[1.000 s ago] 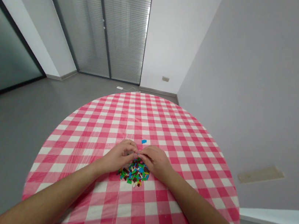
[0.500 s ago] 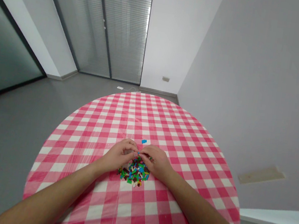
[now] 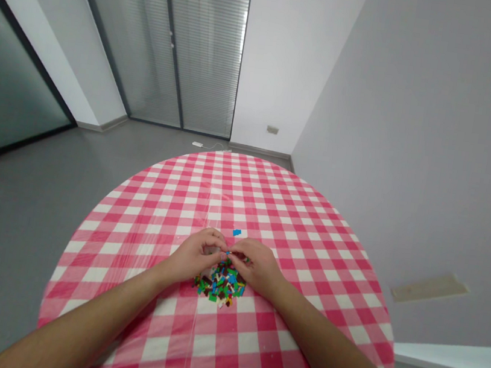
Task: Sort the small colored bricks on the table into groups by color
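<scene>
A heap of small toy building bricks (image 3: 222,285) in green, blue, brown, white and yellow lies on the checked tablecloth. Over the far side of the heap my left hand (image 3: 200,254) and my right hand (image 3: 258,265) meet at the fingertips. Between them a tiny blue brick (image 3: 227,253) shows, pinched by the fingers of both hands. Its exact shape is too small to make out. Just beyond my fingertips, a flat blue piece of joined bricks (image 3: 237,232) rests on the cloth, apart from the heap.
The round table wears a red and white checked cloth (image 3: 244,190). Behind it stand a glass partition with blinds (image 3: 204,50) and a white wall with a socket (image 3: 272,130). A white power strip (image 3: 197,144) lies on the grey floor past the far edge.
Both hands stay in almost the same place, with only a slight shift of the fingertips around the tiny blue brick. The heap and the flat blue piece look unchanged.
</scene>
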